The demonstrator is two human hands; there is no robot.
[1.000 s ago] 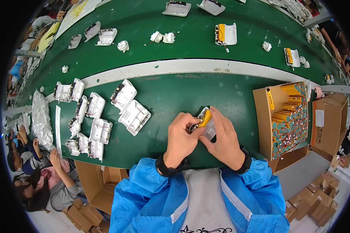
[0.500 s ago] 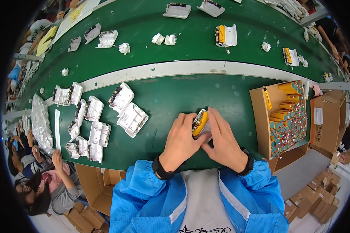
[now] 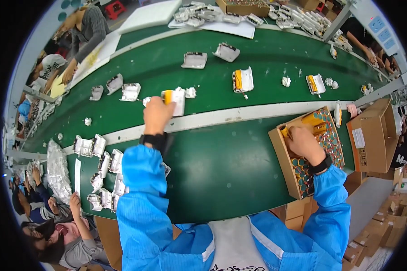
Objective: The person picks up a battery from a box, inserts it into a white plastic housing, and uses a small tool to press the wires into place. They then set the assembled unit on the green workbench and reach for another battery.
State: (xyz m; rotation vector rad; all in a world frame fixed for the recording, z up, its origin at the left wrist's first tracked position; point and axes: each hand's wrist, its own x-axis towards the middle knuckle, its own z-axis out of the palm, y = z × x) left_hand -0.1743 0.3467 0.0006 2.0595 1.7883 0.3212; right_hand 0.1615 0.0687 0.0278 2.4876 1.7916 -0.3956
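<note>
My left hand (image 3: 158,115) is stretched out over the far green belt, its fingers closed on the edge of a white plastic housing half (image 3: 179,106) with a yellow battery pack (image 3: 168,96) in it. Small white round parts (image 3: 190,92) lie right beside this housing. My right hand (image 3: 304,142) is down in a cardboard box (image 3: 284,165) filled with yellow battery packs with blue-green ends and thin wires. Its fingers are bent around a yellow battery pack (image 3: 284,131) near the box's left wall; the fingertips are partly hidden.
White housing halves (image 3: 105,165) stand grouped at the left of the near table, partly behind my left sleeve. A pale metal rail (image 3: 230,116) divides table and belt. More housings (image 3: 243,80) lie on the belt. An open carton (image 3: 375,135) stands right; co-workers sit left.
My hands have parted. The left one has carried the housing with its yellow battery pack forward onto the belt; the right one has gone into the battery box. The view has tilted upward.
</note>
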